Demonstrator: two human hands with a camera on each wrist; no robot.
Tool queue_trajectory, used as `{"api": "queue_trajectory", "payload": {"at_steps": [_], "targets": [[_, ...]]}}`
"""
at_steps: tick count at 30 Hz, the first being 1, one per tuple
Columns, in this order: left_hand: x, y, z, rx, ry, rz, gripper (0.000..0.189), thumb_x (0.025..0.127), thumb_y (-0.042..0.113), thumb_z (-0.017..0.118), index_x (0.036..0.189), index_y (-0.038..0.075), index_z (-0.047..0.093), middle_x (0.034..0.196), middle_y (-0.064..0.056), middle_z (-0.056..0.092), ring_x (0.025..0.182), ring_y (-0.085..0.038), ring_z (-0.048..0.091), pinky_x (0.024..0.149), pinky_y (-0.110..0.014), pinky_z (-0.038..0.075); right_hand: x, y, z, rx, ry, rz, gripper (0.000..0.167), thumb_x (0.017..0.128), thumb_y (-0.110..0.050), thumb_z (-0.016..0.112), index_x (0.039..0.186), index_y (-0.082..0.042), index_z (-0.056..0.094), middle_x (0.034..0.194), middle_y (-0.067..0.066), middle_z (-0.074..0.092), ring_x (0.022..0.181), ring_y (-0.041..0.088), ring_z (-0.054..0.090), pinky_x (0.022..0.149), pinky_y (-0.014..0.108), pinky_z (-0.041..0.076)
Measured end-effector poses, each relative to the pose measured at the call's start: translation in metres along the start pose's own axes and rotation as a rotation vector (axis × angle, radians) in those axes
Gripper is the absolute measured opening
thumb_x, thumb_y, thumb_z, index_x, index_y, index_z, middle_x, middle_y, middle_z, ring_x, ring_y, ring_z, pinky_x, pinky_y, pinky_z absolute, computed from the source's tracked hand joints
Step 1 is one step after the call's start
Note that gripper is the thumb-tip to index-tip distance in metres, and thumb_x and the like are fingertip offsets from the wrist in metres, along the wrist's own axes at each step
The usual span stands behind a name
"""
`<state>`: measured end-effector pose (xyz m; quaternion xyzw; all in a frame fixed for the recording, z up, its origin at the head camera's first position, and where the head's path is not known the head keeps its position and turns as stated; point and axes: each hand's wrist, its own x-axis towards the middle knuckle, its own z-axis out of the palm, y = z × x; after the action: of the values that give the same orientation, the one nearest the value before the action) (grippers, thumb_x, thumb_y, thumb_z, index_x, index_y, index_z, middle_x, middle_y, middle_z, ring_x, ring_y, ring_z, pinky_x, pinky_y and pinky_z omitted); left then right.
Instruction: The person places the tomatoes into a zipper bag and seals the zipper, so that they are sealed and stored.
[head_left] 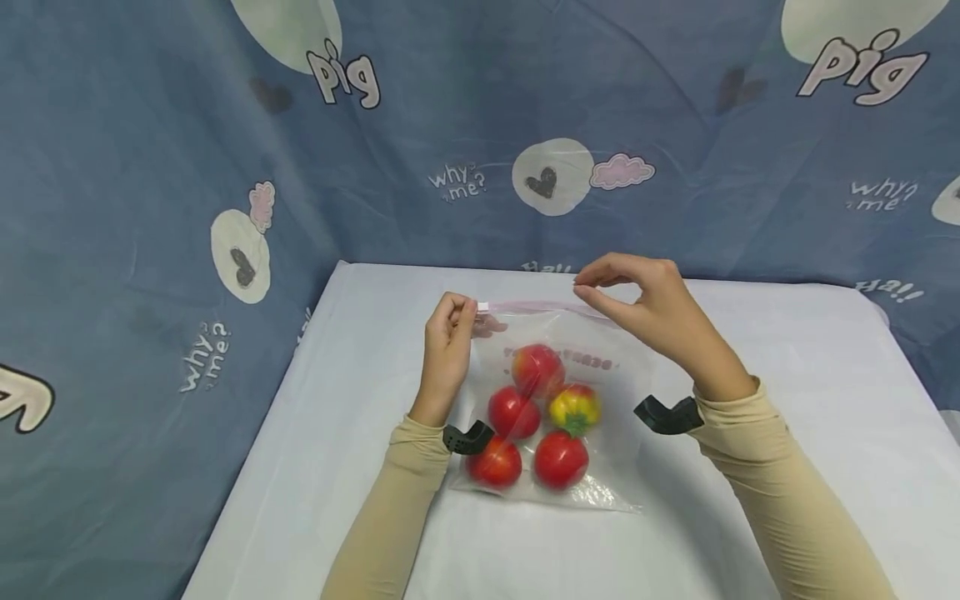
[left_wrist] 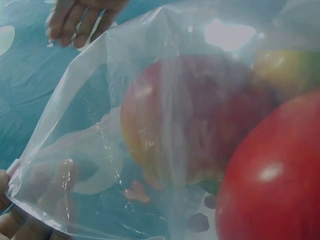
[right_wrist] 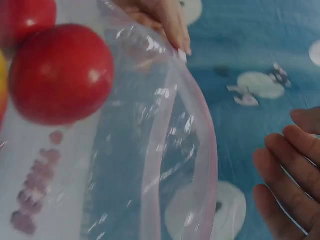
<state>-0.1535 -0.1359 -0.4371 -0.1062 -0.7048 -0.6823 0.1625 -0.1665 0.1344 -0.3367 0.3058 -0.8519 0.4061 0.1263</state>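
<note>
A clear zip bag (head_left: 615, 467) with a pink strip along its top holds several glossy red round fruits (head_left: 561, 460) and a yellow-red one (head_left: 574, 407) with a green leafy top. My left hand (head_left: 448, 346) pinches the bag's upper left corner, beside a white slider (head_left: 483, 307). Near the upper right part of the strip hovers my right hand (head_left: 637, 304), its thumb and fingers bent towards each other with nothing seen between them. In the right wrist view, a gap separates the right fingers (right_wrist: 295, 175) from the bag's edge, where two pink zip strips (right_wrist: 207, 145) stand apart.
The bag is over a white-covered table (head_left: 300, 517). Behind and to the left hangs a blue printed cloth (head_left: 420, 100). Dark wrist mounts (head_left: 667, 415) sit at both sleeve cuffs.
</note>
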Motion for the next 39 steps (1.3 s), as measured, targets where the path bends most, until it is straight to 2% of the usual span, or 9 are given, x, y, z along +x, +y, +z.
{"api": "queue_trajectory", "payload": {"at_steps": [5,14,21,27,33,39], "targets": [[-0.001,0.0,0.001,-0.005,0.014,0.009,0.028,0.11,0.018,0.048,0.099,-0.007,0.052,0.089,-0.031,0.073,0.082,-0.018,0.079,0.078,-0.029,0.064,0.028,-0.011,0.005,0.029,-0.188,0.025,0.013,0.094,-0.022,0.076,0.106,-0.017,0.078,0.104,-0.004,0.078,0.098,0.011,0.073,0.094,0.036,0.06],[-0.002,0.001,0.001,-0.005,-0.004,0.014,0.029,0.11,0.02,0.048,0.099,-0.007,0.052,0.089,-0.031,0.073,0.08,-0.014,0.078,0.077,-0.029,0.063,0.057,-0.02,0.019,0.059,-0.363,0.018,0.014,0.094,-0.018,0.076,0.107,-0.012,0.077,0.102,0.0,0.078,0.093,0.012,0.073,0.093,0.037,0.061],[-0.002,0.002,0.002,0.005,-0.009,0.005,0.028,0.11,0.021,0.047,0.1,-0.005,0.053,0.09,-0.03,0.073,0.081,-0.01,0.077,0.077,-0.028,0.063,0.072,-0.025,0.034,0.036,-0.458,0.016,0.014,0.094,-0.014,0.075,0.106,-0.009,0.078,0.103,0.004,0.079,0.096,0.015,0.076,0.09,0.036,0.063],[-0.002,0.002,0.003,0.016,-0.014,0.009,0.028,0.11,0.021,0.048,0.101,-0.006,0.053,0.091,-0.028,0.074,0.082,-0.018,0.078,0.078,-0.029,0.064,0.081,-0.028,0.048,-0.007,-0.532,-0.017,0.013,0.094,-0.015,0.075,0.103,-0.007,0.077,0.101,0.006,0.079,0.095,0.017,0.076,0.089,0.036,0.063],[-0.003,0.002,0.004,0.019,-0.022,0.018,0.028,0.11,0.021,0.048,0.101,-0.004,0.054,0.091,-0.027,0.074,0.083,-0.024,0.078,0.079,-0.03,0.064,0.084,-0.03,0.059,-0.078,-0.569,-0.026,0.01,0.093,-0.017,0.076,0.098,-0.01,0.078,0.095,0.003,0.08,0.09,0.015,0.075,0.088,0.038,0.062],[-0.003,0.004,0.005,0.012,-0.021,0.012,0.026,0.11,0.019,0.048,0.102,-0.005,0.056,0.094,-0.026,0.074,0.082,-0.025,0.078,0.079,-0.029,0.063,0.086,-0.029,0.067,-0.075,-0.582,-0.025,0.005,0.091,-0.016,0.077,0.091,-0.011,0.078,0.088,0.001,0.079,0.082,0.012,0.074,0.079,0.034,0.061]]}}
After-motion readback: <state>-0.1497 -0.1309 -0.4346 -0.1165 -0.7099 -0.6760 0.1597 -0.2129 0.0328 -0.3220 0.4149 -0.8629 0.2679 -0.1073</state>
